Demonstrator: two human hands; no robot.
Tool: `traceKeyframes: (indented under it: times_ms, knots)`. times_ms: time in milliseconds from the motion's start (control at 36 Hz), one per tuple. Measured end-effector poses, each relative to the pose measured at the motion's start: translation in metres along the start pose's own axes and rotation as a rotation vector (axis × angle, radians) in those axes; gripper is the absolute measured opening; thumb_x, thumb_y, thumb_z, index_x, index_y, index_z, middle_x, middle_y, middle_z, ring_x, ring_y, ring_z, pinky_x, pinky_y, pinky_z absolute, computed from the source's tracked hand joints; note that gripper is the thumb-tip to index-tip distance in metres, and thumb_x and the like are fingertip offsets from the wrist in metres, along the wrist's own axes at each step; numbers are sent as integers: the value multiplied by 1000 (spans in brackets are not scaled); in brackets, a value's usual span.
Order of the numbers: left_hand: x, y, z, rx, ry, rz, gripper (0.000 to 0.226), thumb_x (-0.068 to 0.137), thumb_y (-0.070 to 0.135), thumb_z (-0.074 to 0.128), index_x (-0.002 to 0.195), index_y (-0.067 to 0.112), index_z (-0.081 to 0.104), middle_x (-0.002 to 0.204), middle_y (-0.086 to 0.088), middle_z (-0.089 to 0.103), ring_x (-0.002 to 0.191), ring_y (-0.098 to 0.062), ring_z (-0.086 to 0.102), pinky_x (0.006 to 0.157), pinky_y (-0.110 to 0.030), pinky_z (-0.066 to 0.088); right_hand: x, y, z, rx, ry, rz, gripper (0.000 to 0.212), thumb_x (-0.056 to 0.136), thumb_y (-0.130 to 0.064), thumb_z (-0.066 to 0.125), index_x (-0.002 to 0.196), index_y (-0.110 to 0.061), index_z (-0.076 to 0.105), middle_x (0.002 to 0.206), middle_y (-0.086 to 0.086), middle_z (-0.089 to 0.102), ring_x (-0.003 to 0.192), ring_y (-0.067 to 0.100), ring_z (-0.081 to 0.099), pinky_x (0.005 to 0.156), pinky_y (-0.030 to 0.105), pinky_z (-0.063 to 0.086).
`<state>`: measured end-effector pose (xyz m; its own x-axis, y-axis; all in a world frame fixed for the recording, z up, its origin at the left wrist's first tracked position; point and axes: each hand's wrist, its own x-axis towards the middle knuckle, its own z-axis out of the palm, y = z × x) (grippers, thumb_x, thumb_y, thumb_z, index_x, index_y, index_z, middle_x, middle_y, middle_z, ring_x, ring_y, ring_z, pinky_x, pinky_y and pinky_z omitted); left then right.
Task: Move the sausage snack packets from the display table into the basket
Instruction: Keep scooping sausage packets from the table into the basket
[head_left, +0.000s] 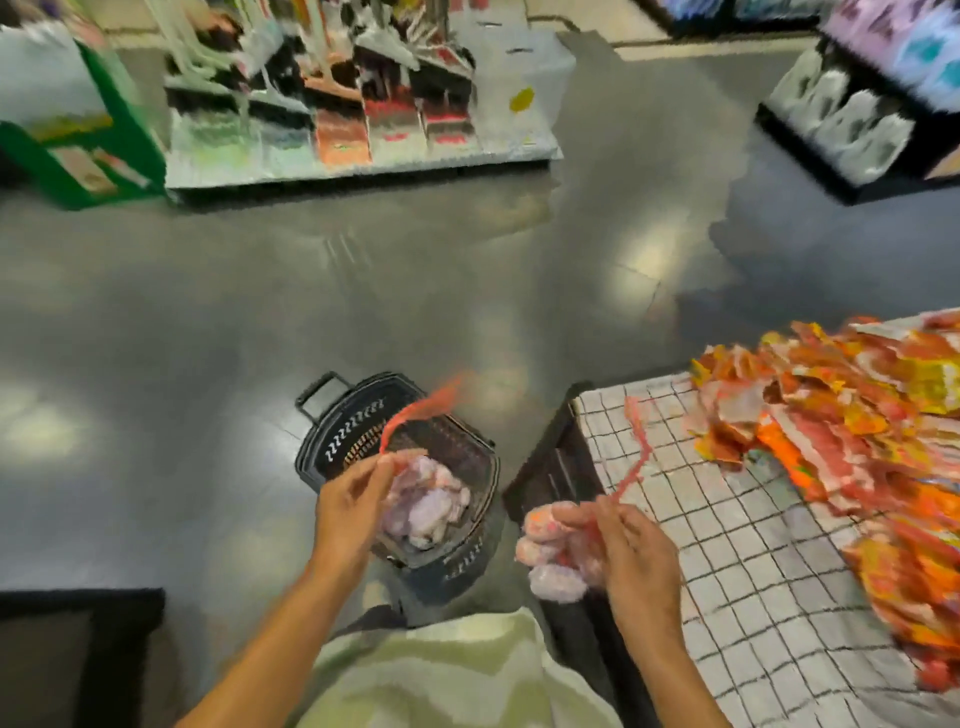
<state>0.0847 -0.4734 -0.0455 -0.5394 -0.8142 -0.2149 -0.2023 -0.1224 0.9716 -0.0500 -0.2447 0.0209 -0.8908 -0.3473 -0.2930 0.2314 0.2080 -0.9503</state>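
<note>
A black plastic basket (332, 431) stands on the floor below me. My left hand (353, 493) pinches the red top strip of a pale pink sausage packet (428, 499) that hangs over the basket's inside. My right hand (628, 551) grips a second pink sausage packet (550, 551) by its red strip, held in the air between the basket and the display table (737, 566). The table has a white cloth with a black grid. The frame is blurred, so I cannot tell whether more packets lie in the basket.
A heap of orange and red snack packets (852, 415) covers the table's far right. A low shelf of goods (363, 119) stands across the grey floor, a green stand (88, 156) at the far left, another shelf (852, 130) at the far right. A dark mat (78, 649) lies at the lower left.
</note>
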Motion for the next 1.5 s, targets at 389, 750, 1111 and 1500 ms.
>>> traceKeyframes:
  times_ms: [389, 750, 1111, 1500]
  knots:
    - [67, -54, -163, -60, 308, -319, 19, 100, 16, 60, 100, 11, 79, 93, 9, 79, 80, 5, 69, 87, -26, 53, 76, 21, 159, -297, -174, 42, 33, 104, -41, 54, 92, -27, 81, 95, -3, 78, 95, 15, 72, 87, 36, 53]
    - [116, -98, -123, -43, 479, -506, 18, 99, 10, 60, 100, 8, 78, 94, 4, 79, 87, -3, 71, 75, -3, 47, 194, 95, 231, -291, -360, 366, 31, 103, -38, 54, 100, -26, 82, 107, 0, 78, 108, 18, 71, 92, 35, 51]
    - [215, -321, 7, -204, 645, -735, 19, 98, 17, 63, 95, 12, 80, 96, 7, 79, 90, 0, 69, 72, -1, 46, 340, 329, 267, -503, -485, 466, 30, 103, -32, 58, 83, -29, 80, 91, -9, 78, 94, 7, 70, 87, 27, 47]
    - [323, -518, 27, -230, 700, -756, 27, 100, 12, 58, 82, 17, 78, 93, 5, 77, 94, -4, 69, 104, -41, 52, 438, 505, 353, -554, -606, 253, 33, 104, -20, 55, 81, -7, 75, 71, -15, 73, 69, -8, 65, 72, 8, 44]
